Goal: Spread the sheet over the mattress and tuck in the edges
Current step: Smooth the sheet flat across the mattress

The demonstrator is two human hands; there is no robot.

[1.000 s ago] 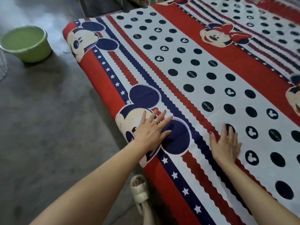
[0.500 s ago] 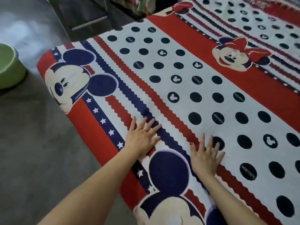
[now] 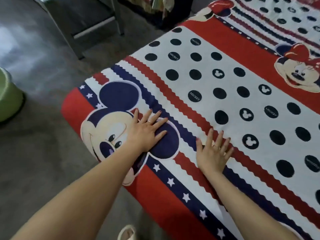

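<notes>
"MICKEY" is printed in white on several dark dots of the sheet [image 3: 199,118], clearest at the frame's centre.

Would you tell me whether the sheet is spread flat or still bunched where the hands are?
Spread flat: the sheet lies smooth under the left hand and right hand.

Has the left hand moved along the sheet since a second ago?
Yes. The left hand slid toward the bed's far corner: it lay on the nearer printed mouse head before and now presses flat on the corner mouse head of the sheet.
</notes>
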